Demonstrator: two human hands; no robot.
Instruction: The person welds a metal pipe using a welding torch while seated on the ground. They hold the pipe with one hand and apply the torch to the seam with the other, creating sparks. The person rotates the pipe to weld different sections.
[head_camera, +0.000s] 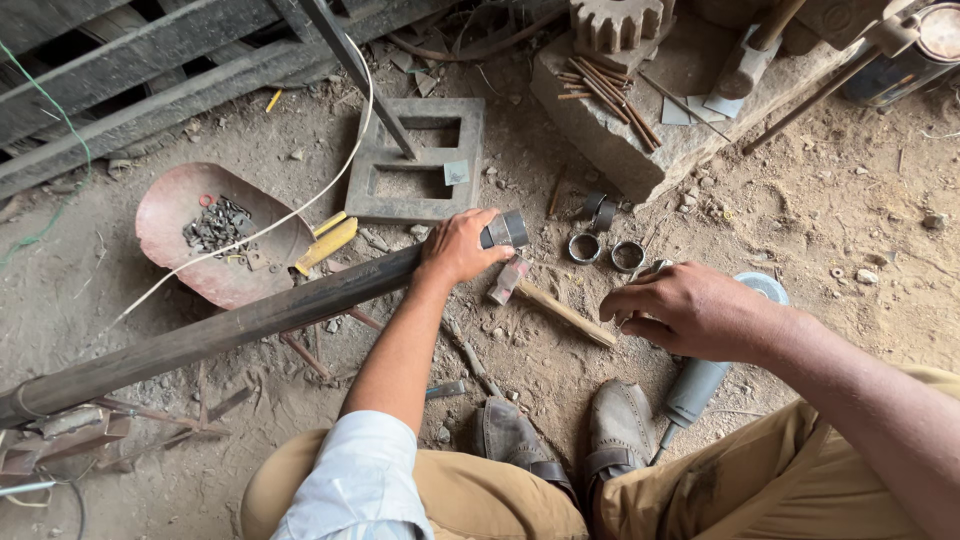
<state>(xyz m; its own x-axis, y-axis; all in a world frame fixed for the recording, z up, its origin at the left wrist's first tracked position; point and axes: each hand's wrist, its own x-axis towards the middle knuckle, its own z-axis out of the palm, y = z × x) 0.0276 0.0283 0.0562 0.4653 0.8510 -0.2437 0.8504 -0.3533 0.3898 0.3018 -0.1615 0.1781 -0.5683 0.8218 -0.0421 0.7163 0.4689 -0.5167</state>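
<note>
Nearest: knees in tan trousers, two worn shoes (570, 440) planted on the dirt floor (850, 230), squatting low to keep the work within reach. Just beyond the right shoe, an angle grinder (715, 355) lying on the ground, disc end away from the body, mostly covered by the right hand (690, 312). Fingers curled loosely downward over the grinder's head; whether gripping anything cannot be told.

Further out, the left hand (458, 248) wrapped fully round a long dark pipe (230, 325) near its far tip, probably steadying it. Long axis running diagonally from lower left up to the right, free end (508, 229) pointing right toward three short metal rings (605, 250) on the ground. A small hammer (545, 298) just under that end.

Beyond: a rusty pan (165, 215) of small washers, a rectangular metal frame (415, 165), a stone block (650, 110) carrying rods and a gear.
</note>
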